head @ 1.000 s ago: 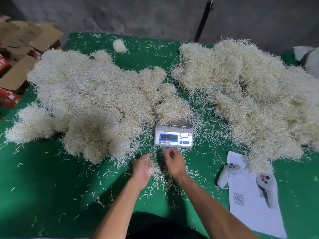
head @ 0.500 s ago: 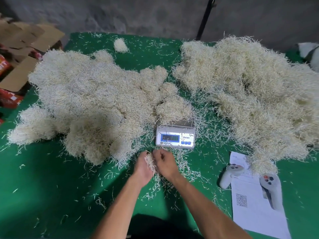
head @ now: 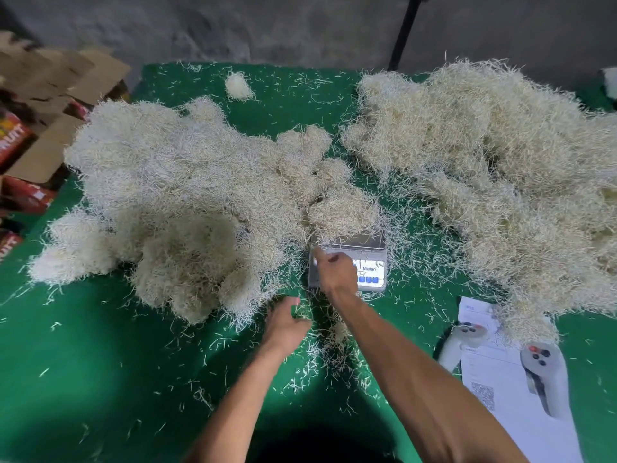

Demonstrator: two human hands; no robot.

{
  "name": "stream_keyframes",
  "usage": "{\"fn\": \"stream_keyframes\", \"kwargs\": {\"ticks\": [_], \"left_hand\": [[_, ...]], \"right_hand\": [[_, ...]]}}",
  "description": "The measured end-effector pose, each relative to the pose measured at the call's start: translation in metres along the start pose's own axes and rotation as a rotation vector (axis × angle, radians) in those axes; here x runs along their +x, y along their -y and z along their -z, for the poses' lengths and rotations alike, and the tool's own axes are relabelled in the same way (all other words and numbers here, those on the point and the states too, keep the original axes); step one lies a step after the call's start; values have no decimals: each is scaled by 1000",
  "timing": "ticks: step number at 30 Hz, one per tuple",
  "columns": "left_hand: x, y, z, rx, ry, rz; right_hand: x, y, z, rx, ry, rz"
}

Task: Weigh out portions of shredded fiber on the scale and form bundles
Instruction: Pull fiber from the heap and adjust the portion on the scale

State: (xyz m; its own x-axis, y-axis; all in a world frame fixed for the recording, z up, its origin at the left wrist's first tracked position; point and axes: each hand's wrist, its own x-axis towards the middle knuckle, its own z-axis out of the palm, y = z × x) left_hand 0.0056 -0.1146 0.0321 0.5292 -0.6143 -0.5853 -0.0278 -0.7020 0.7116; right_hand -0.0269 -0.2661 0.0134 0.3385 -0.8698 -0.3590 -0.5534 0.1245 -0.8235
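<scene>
Scale (head: 367, 262) between two fiber heaps, pan strewn with loose strands. Right hand (head: 335, 270) over scale's display, fingers curled, pinching a small tuft (head: 317, 252) at pan's near-left corner. Left hand (head: 286, 324) just before scale, loosely curled, contents unclear.

"Meilen" printed on the scale (head: 369, 269) front panel, above its blue buttons. White letters "RUIT" on a red box (head: 13, 138) at 9 o'clock. QR code on the paper sheet (head: 482, 396) at 4 o'clock; its small print illegible.
</scene>
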Motion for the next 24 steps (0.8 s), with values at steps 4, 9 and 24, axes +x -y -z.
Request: {"fn": "stream_keyframes", "kwargs": {"ticks": [4,9,24], "left_hand": [[7,-8,10,88,114,7],[40,-49,8,-343,-40,-24],[73,-38,-10,-388,-37,-23]], "right_hand": [[5,2,-2,55,-55,-32],[-15,-10,-1,109,-44,72],[-20,-25,18,98,48,41]]}}
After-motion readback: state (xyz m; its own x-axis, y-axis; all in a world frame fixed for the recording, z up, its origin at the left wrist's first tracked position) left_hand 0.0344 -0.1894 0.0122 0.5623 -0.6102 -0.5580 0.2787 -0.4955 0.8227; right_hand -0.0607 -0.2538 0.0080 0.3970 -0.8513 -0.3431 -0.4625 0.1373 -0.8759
